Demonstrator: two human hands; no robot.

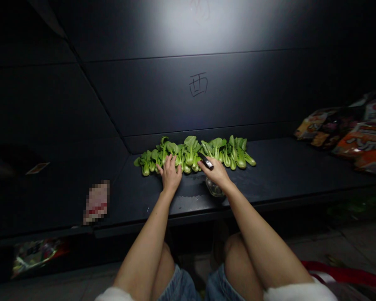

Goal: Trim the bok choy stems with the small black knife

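A row of green bok choy (191, 152) lies along the back of a dark shelf (269, 179), leaves toward the back panel and pale stems toward me. My left hand (170, 173) rests on the left half of the row with its fingers apart. In my right hand (219, 172) is a spray bottle (213, 189) with a black spray head and a clear body; the hand is wrapped round its neck. The spray head points at the vegetables. Part of the bottle is hidden behind the hand and wrist. Wet marks show on the shelf between my hands.
Bright snack bags (360, 138) are piled at the right end of the shelf. A blurred-out packet (96, 202) and a small card (38, 168) lie to the left. A shiny package (34, 255) sits below the left shelf edge. Dark panels rise behind, one with a handwritten character (198, 84).
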